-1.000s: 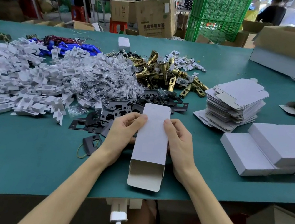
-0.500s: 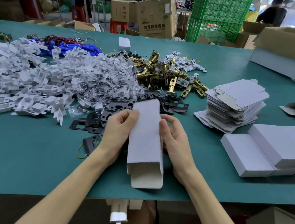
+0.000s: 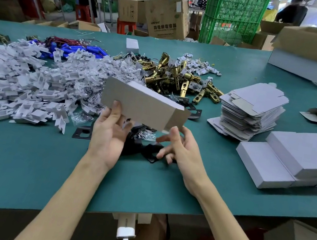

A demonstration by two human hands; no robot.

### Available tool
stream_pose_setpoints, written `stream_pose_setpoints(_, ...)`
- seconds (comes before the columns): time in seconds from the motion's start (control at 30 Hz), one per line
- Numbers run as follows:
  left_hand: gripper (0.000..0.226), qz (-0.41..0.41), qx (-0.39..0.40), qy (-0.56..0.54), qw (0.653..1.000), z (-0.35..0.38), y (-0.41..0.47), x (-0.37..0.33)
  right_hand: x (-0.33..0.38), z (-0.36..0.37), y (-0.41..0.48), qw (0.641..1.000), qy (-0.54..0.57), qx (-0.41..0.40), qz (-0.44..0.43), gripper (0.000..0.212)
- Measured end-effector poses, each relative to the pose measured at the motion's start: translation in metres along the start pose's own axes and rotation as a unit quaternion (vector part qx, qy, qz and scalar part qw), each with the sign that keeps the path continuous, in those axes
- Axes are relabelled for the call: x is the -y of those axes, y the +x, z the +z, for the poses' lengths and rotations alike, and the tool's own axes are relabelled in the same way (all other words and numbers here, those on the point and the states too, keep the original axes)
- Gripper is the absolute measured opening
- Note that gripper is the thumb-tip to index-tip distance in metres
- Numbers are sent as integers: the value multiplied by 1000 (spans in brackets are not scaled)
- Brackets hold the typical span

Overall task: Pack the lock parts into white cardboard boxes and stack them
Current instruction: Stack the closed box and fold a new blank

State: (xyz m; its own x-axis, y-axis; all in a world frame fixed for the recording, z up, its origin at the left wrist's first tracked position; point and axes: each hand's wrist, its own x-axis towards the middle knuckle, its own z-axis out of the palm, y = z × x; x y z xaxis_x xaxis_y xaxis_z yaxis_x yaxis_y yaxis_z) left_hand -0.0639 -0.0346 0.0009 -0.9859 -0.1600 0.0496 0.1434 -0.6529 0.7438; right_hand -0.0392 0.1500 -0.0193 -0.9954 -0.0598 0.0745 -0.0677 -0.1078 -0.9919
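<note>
A white cardboard box (image 3: 143,106), folded into a sleeve with its grey inside showing, hangs level above the table, long side left to right. My left hand (image 3: 109,132) holds its lower left part, thumb on the near face and fingers behind it. My right hand (image 3: 181,151) is below the box's right end with fingers spread, only the thumb tip touching the corner. Black lock plates (image 3: 144,149) lie under both hands. Brass latches (image 3: 173,78) are heaped behind the box. Closed white boxes (image 3: 294,157) are stacked at the right.
White plastic parts (image 3: 23,84) and bagged screws (image 3: 89,74) cover the left of the green table (image 3: 21,159). A stack of flat box blanks (image 3: 251,110) stands at the right, with a large open carton (image 3: 315,56) at the far right. People work in the background.
The box has been lifted off the table and turned from pointing away from me to lying sideways in the air. My right hand has let go of its side and spread out.
</note>
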Motion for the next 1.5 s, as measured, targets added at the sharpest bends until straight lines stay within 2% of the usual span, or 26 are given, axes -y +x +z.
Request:
stream_pose_setpoints(0.1, 50, -31, 107, 29, 993, 3, -5, 1, 1, -1, 2, 998, 57, -29, 9, 84)
stream_pose_setpoints(0.23, 69, -55, 172, 43, 983, 6, -10, 3, 6, -4, 1, 992, 118, -32, 13, 97)
stream_pose_setpoints(0.3, 59, -60, 192, 54, 978, 6, -11, 4, 7, -5, 1, 987, 153, -37, 16, 103)
stream_pose_setpoints(0.4, 41, -36, 192, 66, 978, 7, -11, 7, 8, -6, 2, 982, 181, -55, 5, 96)
stream_pose_setpoints(0.5, 36, 12, 175, 73, 982, 7, -11, 6, 5, -7, 3, 983, 160, -92, -13, 91)
stream_pose_setpoints(0.57, 33, 55, 187, 109, 975, 7, -12, 7, 1, -9, 2, 985, 83, -140, -52, 92)
stream_pose_setpoints(0.63, 32, 96, 192, 174, 961, 5, -12, 10, 0, -12, -1, 980, 6, -170, -104, 81)
stream_pose_setpoints(0.73, 31, 131, 209, 249, 936, 4, -13, 14, 4, -10, -5, 981, -17, -130, -145, 58)
stream_pose_setpoints(0.83, 34, 118, 213, 253, 936, 3, -13, 14, 9, -5, -8, 987, 15, -75, -144, 36)
stream_pose_setpoints(0.97, 42, 84, 227, 248, 938, 4, -14, 12, 11, -4, -9, 993, 56, -34, -102, 46)
stream_pose_setpoints(1.13, 36, 43, 244, 202, 948, 6, -14, 9, 11, -4, -10, 993, 108, -14, -44, 55)
stream_pose_setpoints(1.27, 34, 21, 255, 187, 949, 5, -14, 7, 8, -4, -8, 994, 97, -32, -43, 55)
stream_pose_setpoints(1.5, 10, 51, 254, 220, 941, 6, -15, 11, 7, -5, -8, 991, 110, -52, -47, 54)
